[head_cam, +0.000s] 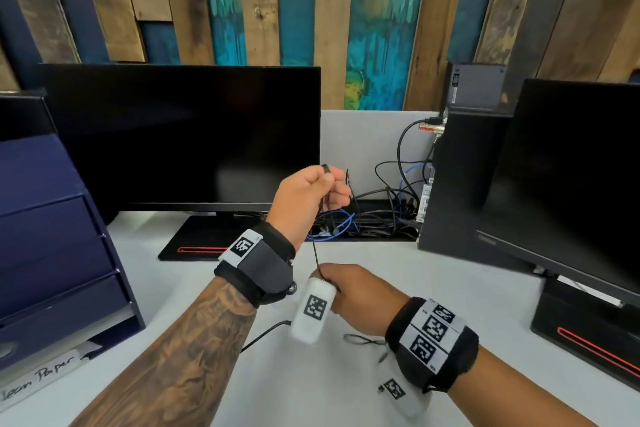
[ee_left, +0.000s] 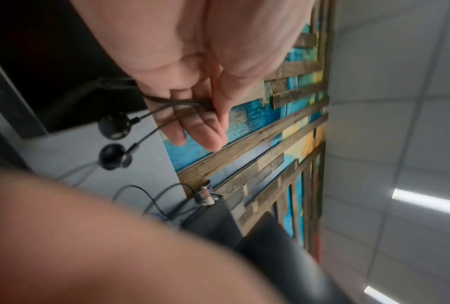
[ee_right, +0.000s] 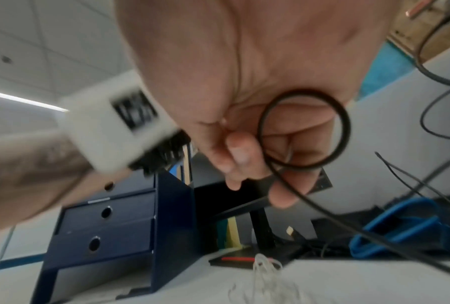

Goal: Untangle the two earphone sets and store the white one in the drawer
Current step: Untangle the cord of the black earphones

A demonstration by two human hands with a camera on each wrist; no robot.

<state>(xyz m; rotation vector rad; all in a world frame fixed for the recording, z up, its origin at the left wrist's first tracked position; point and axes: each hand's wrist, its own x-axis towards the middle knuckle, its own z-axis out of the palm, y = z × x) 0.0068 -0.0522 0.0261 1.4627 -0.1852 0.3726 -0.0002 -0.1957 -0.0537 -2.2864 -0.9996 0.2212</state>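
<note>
Black earphones (ee_left: 114, 142) are held between both of our hands above the desk (head_cam: 450, 288). Our left hand (head_cam: 308, 201), at the centre of the head view, is raised and pinches the black cable between thumb and fingers; in the left wrist view the two black earbuds hang just left of the fingers (ee_left: 200, 131). Our right hand (head_cam: 356, 291), lower and right of centre, is curled round a lower section of the same cable; in the right wrist view a loop of it lies across the palm. The cable runs taut between the two hands.

White earphones (ee_right: 265, 275) lie loose on the desk, at the bottom centre of the right wrist view, apart from the black cable as far as we can tell.

Blue drawer unit (head_cam: 59, 246) stands at the left edge of the head view, drawers closed. Two dark monitors (head_cam: 180, 135) stand behind the hands.
</note>
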